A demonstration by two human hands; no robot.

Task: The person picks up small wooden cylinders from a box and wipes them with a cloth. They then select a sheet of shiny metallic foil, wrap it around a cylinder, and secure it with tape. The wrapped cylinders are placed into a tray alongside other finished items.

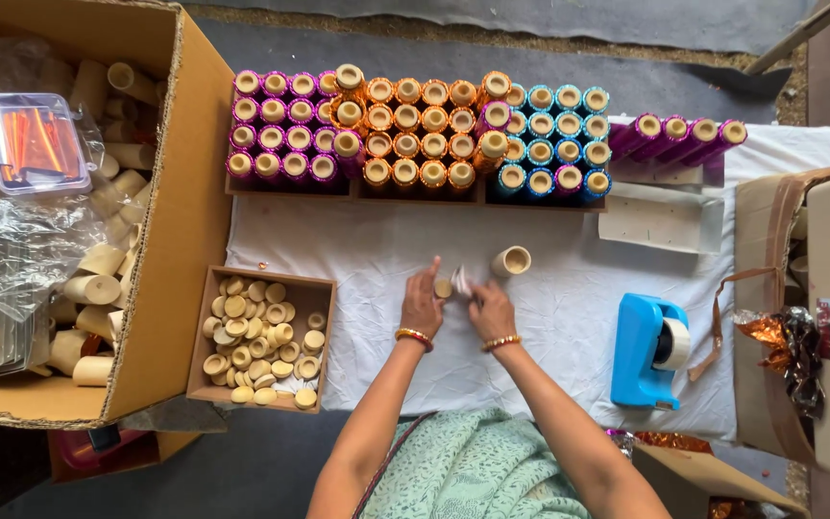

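Note:
My left hand (422,301) and my right hand (491,308) meet over the white cloth (549,327) in the middle. The left hand's fingers pinch a small tan round cap (443,287). The right hand's fingers hold a small pale piece (461,281) right beside that cap; what it is I cannot tell. A bare tan cardboard tube (511,260) lies on the cloth just beyond my right hand. Both wrists wear bangles.
A small open box of tan caps (261,338) sits left of my hands. Rows of foil-wrapped tubes, purple (285,139), orange (420,135) and blue (554,139), stand at the back. A blue tape dispenser (647,351) is at right. A large carton of bare tubes (180,221) stands at left.

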